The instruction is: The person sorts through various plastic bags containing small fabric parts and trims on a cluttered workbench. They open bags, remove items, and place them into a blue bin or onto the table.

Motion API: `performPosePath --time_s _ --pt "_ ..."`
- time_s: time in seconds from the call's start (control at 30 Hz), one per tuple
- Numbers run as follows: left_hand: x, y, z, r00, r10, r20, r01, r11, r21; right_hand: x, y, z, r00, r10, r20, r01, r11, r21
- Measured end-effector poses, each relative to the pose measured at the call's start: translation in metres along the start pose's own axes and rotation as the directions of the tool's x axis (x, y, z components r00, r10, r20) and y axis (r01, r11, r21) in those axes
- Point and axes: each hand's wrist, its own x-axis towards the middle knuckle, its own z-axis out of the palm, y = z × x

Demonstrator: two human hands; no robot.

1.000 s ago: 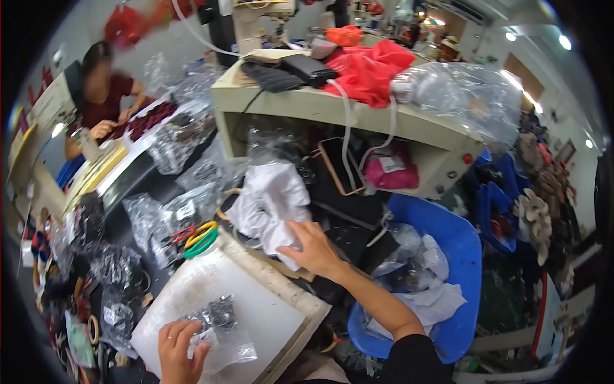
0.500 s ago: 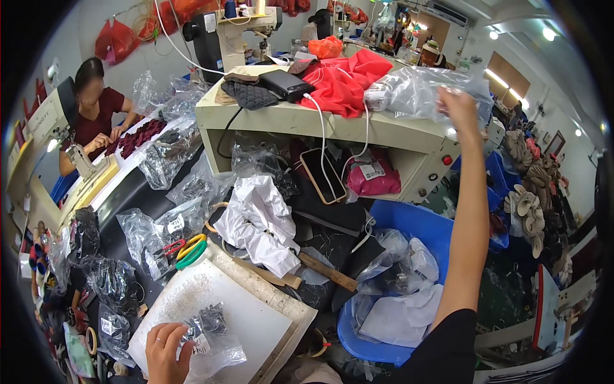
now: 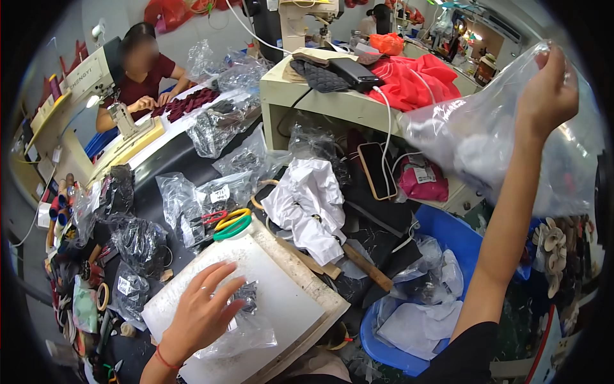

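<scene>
Raised at the upper right, my right hand (image 3: 551, 89) is closed on the top edge of a large clear plastic bag (image 3: 470, 125). The bag hangs down behind my forearm, and something whitish shows dimly through it. My left hand (image 3: 203, 306) is over the white board (image 3: 288, 281), fingers apart and stretched out. Beneath and beside its fingers lies a small clear bag of dark pieces (image 3: 244, 296), partly hidden by the hand. Whether the fingers touch that bag, I cannot tell.
Green-handled scissors (image 3: 232, 228), a wooden-handled tool (image 3: 368, 267) and crumpled white paper (image 3: 306, 198) lie beyond the board. A blue bin (image 3: 371, 333) with plastic bags stands right. A red cloth (image 3: 419, 80) covers part of the shelf top. Another person works far left beside a sewing machine (image 3: 96, 73).
My right hand has lifted the large plastic bag off the shelf top, up and to the right. My left hand has moved forward and spread its fingers. The view has turned left.
</scene>
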Motion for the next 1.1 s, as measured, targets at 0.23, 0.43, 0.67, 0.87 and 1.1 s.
performPosePath --time_s 0.23,0.43,0.67,0.87,1.1 --pt "0.044 0.032 0.013 0.976 -0.031 -0.214 -0.068 0.895 -0.441 -0.108 -0.090 0.025 0.938 0.156 0.310 -0.187 0.980 0.073" --pt "0.075 -0.039 0.009 0.963 -0.174 -0.205 0.085 0.920 -0.383 -0.233 -0.147 0.033 0.837 -0.191 0.512 -0.017 0.927 0.374" --pt "-0.023 -0.149 0.006 0.903 -0.411 -0.126 0.380 0.901 -0.210 -0.307 -0.175 -0.018 0.399 -0.349 0.848 -0.400 0.766 0.504" --pt "-0.063 -0.083 -0.010 0.628 -0.453 -0.633 0.464 0.871 -0.162 -0.290 -0.042 -0.044 0.114 0.450 0.886 -0.502 0.795 -0.339" --pt "-0.020 0.029 -0.013 0.982 0.133 -0.133 -0.116 0.985 0.126 -0.324 -0.090 -0.068 0.334 0.299 0.894 -0.478 0.871 -0.112"
